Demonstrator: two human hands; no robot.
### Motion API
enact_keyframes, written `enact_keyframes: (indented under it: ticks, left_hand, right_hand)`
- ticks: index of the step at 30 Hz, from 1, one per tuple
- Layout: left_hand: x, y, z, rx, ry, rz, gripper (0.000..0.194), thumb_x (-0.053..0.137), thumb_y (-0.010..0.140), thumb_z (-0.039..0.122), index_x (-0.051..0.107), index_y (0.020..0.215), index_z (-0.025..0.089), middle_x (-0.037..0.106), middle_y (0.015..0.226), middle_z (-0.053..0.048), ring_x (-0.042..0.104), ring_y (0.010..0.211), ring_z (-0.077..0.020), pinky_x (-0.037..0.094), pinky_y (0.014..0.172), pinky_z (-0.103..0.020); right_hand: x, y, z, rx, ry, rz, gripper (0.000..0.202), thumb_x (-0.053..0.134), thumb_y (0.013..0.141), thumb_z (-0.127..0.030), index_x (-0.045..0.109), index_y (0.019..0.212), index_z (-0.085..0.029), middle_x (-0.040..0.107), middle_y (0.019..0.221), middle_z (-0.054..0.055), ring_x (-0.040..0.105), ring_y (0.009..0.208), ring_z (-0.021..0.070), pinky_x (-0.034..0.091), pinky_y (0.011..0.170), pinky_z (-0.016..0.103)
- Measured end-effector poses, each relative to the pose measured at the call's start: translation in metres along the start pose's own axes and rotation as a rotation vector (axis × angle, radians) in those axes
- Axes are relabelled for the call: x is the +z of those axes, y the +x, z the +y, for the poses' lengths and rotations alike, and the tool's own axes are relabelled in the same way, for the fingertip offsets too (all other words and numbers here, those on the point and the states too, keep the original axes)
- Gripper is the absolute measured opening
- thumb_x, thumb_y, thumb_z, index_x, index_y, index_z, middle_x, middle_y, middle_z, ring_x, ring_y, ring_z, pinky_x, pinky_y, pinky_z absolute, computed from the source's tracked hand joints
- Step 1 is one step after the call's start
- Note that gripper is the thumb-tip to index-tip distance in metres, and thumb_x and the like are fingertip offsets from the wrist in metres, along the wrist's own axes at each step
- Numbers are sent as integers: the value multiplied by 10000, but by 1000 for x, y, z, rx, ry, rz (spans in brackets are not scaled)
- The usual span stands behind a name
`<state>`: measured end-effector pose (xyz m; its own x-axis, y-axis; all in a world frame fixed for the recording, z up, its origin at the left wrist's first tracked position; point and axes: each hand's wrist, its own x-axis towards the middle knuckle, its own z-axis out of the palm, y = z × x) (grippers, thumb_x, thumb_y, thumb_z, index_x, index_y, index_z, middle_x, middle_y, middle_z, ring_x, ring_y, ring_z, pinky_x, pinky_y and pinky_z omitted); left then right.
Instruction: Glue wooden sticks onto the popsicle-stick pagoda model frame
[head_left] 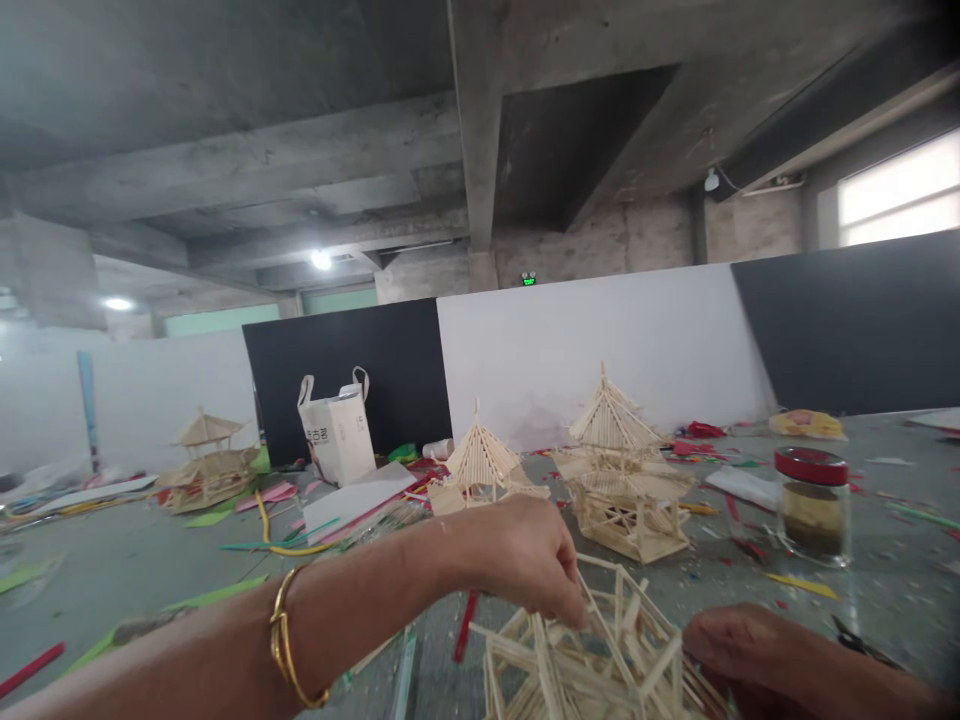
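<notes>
A small framework of thin wooden sticks [551,665] fills the bottom middle of the view, its lower part cut off by the edge. Coming in from the left, my left hand [529,555] reaches over it, fingers pinched closed on a stick at its top. A gold bracelet [281,640] circles the left wrist. My right hand [739,645] lies against the framework's right side, or just beside it. Its fingers are mostly out of sight, so their grip does not show. Dark-handled scissors or pliers [862,640] lie near the right wrist, partly covered.
Stick-built pavilion models [622,490] stand behind the hands, another [210,455] at far left. A red-lidded glass jar [814,510] is on the right. A white bag [337,435] stands at the back. Coloured paper scraps and a yellow strip [266,525] litter the grey table [172,560].
</notes>
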<state>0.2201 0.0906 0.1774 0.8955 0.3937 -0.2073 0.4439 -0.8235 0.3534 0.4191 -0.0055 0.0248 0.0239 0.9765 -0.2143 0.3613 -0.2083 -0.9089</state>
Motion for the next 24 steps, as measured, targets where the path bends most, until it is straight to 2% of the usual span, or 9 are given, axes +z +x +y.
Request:
enact_keyframes:
  ticks: [6,11,16,24]
  left_hand:
    - [6,-1,1,-1,29,39,55,636,604,219,651,582,171,524,482,46,497,484,-86,316,398,-160]
    - [3,-2,8,-12,126,58,56,629,604,193,663,581,155,541,474,31,486,458,-90,304,386,-178]
    - [-1,-3,13,-35,157,19,65,624,615,190,662,580,150,532,450,29,489,427,-101,317,378,-198]
    - [1,-3,8,-20,125,25,61,604,608,180,631,560,154,551,483,20,519,465,-104,315,379,-183]
  right_hand:
    - [-4,6,8,-5,13,-5,703,440,441,-881,460,587,-193,432,469,-21,314,333,57,196,341,198]
    - [-4,7,14,-4,51,-30,697,488,426,-861,472,612,-190,466,512,-11,372,346,64,233,334,187]
    - [-4,8,15,-19,66,-69,674,480,477,-861,436,596,-198,439,470,-27,355,319,59,258,317,183]
    - [-6,12,17,-5,116,-80,688,533,433,-851,428,584,-188,422,441,-45,349,290,43,245,284,154]
